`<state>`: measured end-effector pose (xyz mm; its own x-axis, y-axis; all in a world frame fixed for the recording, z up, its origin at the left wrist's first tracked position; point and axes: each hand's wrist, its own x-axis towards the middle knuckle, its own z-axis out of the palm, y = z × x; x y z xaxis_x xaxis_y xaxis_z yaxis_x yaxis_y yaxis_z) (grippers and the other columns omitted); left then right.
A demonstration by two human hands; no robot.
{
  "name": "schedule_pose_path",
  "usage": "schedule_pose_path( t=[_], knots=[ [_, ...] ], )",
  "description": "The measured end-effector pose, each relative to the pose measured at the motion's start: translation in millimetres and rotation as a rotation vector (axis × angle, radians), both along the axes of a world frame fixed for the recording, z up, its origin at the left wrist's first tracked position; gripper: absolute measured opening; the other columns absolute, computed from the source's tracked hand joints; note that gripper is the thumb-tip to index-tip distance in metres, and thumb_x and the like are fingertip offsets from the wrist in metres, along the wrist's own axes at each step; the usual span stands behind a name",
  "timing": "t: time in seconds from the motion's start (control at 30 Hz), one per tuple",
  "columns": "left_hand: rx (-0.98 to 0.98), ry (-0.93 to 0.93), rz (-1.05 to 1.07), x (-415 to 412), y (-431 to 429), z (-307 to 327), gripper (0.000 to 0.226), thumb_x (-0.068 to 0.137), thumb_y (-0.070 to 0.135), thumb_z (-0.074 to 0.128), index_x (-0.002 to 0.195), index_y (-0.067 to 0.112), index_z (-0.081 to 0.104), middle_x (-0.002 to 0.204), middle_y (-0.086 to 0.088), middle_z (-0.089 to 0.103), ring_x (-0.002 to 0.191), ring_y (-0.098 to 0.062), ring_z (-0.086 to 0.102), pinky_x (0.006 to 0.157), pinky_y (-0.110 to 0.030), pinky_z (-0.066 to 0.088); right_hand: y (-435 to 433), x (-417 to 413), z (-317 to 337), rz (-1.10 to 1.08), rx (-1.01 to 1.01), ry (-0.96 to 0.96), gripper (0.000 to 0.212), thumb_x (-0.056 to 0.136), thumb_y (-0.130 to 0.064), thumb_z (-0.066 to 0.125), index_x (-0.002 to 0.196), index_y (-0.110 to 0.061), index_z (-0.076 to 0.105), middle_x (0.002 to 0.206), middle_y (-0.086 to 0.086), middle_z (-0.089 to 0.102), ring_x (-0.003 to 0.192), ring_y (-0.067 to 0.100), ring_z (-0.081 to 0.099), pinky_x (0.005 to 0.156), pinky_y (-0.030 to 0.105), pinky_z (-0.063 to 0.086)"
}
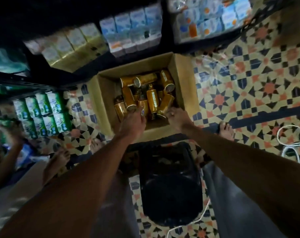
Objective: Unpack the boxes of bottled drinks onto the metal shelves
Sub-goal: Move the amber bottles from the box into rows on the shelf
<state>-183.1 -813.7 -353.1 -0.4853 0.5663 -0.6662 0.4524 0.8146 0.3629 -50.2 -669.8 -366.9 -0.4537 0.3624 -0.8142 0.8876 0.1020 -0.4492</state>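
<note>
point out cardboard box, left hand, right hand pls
cardboard box [105,93]: head view, bare inner left wall.
left hand [133,120]: head view, back of the hand.
right hand [178,117]: head view, back of the hand.

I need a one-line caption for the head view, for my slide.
The left hand and right hand reach into a cardboard box of amber bottles.

The cardboard box [103,93] is open on top and can be entered from above, though jumbled bottles [152,98] crowd its bottom. Beyond the box, shelves [34,82] packed with cartons [130,30] block passage. A black stool [170,182] stands just before the box, and bare tiled floor [249,86] lies to its right.
</note>
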Motion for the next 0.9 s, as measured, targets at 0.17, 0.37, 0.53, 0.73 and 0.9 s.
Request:
schedule_pose_path(
  t=[0.17, 0.37, 0.53, 0.73, 0.9],
  knots=[
    [0.063, 0.004, 0.061, -24.5, 24.3, -64.8, 0.057, 0.101, 0.029, 0.052, 0.152, 0.025, 0.027, 0.145, -0.007, 0.046, 0.107, -0.026, 0.063, 0.079, -0.035, 0.055, 7.3, -17.2, -61.4, -0.214, -0.057, -0.073, 0.036, 0.104, -0.030, 0.050, 0.137, -0.015, 0.050, 0.119, 0.006, 0.059, 0.107, 0.022, 0.056, 0.087, 0.033, 0.041],
    [0.013, 0.146, 0.115, -74.9, 76.0, -117.4, 0.060, 0.097, 0.028, 0.057, 0.150, 0.019, 0.031, 0.153, -0.010, 0.032, 0.133, -0.032, 0.043, 0.099, -0.046, 0.044, 12.3, -41.8, -112.5, -0.294, -0.022, -0.115, 0.033, 0.106, -0.019, 0.045, 0.137, -0.006, 0.050, 0.124, 0.009, 0.056, 0.121, 0.025, 0.054, 0.085, 0.023, 0.039],
    [-0.065, 0.006, 0.079, -97.0, 101.6, -159.7, 0.073, 0.093, 0.032, 0.066, 0.152, 0.019, 0.025, 0.157, -0.013, 0.026, 0.140, -0.036, 0.036, 0.109, -0.049, 0.040, -1.0, -41.9, -140.3, -0.400, -0.084, -0.146, 0.036, 0.102, -0.040, 0.055, 0.124, -0.011, 0.060, 0.091, -0.003, 0.059, 0.097, 0.020, 0.062, 0.061, 0.025, 0.035],
    [-0.091, 0.069, 0.041, -102.4, 108.1, -165.9, 0.068, 0.088, 0.036, 0.072, 0.143, 0.013, 0.040, 0.141, -0.016, 0.049, 0.126, -0.035, 0.051, 0.091, -0.040, 0.047, 0.6, -40.7, -137.9, -0.545, -0.165, -0.156, 0.042, 0.099, -0.031, 0.063, 0.134, -0.009, 0.056, 0.130, 0.011, 0.063, 0.122, 0.028, 0.059, 0.091, 0.033, 0.043],
    [-0.237, -0.407, 0.328, -104.2, 94.7, -133.7, 0.052, 0.088, 0.050, 0.068, 0.121, 0.012, 0.058, 0.120, -0.010, 0.065, 0.097, -0.020, 0.066, 0.072, -0.027, 0.054, 3.9, -42.9, -120.3, -0.635, -0.235, -0.176, 0.071, 0.082, -0.033, 0.082, 0.140, -0.009, 0.050, 0.137, 0.010, 0.059, 0.126, 0.028, 0.056, 0.099, 0.037, 0.049]
  ],
)
